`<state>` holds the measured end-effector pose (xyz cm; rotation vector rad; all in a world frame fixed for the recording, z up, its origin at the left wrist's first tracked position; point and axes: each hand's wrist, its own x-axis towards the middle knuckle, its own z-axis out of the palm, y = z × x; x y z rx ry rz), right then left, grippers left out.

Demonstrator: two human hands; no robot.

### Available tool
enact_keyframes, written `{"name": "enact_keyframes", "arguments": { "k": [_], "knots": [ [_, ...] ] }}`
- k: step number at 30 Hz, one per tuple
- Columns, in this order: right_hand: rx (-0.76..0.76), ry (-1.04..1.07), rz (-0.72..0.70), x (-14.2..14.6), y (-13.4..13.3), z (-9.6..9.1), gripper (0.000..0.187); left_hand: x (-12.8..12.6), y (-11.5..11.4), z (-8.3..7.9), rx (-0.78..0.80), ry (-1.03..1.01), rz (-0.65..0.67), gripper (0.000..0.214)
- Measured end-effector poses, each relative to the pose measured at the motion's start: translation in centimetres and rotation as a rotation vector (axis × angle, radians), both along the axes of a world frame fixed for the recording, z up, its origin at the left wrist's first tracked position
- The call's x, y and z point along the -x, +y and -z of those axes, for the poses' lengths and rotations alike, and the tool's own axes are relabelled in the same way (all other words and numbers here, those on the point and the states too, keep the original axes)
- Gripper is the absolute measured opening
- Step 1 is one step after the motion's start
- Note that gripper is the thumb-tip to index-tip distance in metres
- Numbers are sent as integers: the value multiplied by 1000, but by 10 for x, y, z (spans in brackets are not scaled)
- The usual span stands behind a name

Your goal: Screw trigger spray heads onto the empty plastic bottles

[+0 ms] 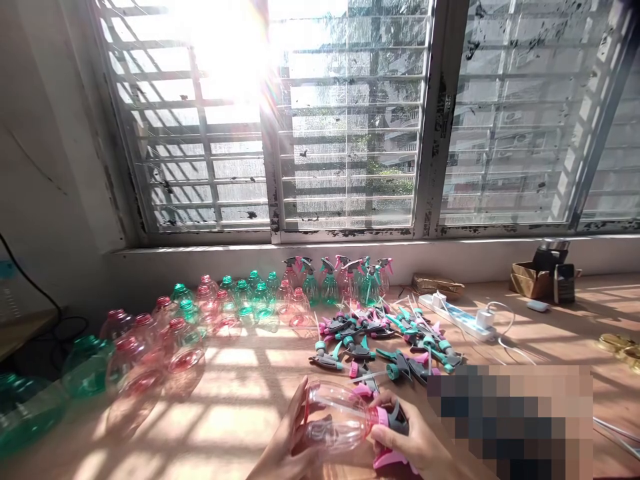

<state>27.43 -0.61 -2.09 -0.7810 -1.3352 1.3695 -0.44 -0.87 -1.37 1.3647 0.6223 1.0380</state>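
A clear pink spray bottle point(335, 417) lies on its side between my hands, just above the table's near edge. My left hand point(290, 433) is wrapped round the bottle's base. At the other end, my right hand point(403, 427) grips the pink-and-grey spray head point(395, 419), which sits on the bottle's neck with its dip tube inside. Whether the collar is fully tightened I cannot tell. Just beyond my hands lies a pile of loose spray heads point(370, 327) in grey with teal or pink.
Open pink bottles point(133, 367) and green bottles point(90, 363) stand along the left and back. Several bottles with heads point(329, 283) stand by the wall. To the right are a power strip point(463, 319), a cardboard box point(525, 279) and a blurred-out patch point(515, 420).
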Motion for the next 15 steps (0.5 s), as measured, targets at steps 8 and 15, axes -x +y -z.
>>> {"name": "enact_keyframes", "arguments": {
  "k": [8, 15],
  "knots": [
    [71, 53, -25, 1, -1, -4, 54, -5, -3, -6, -41, 22, 0, 93],
    [37, -2, 19, -1, 0, 6, 58, -3, -8, -16, -34, 79, -26, 90]
  ]
}}
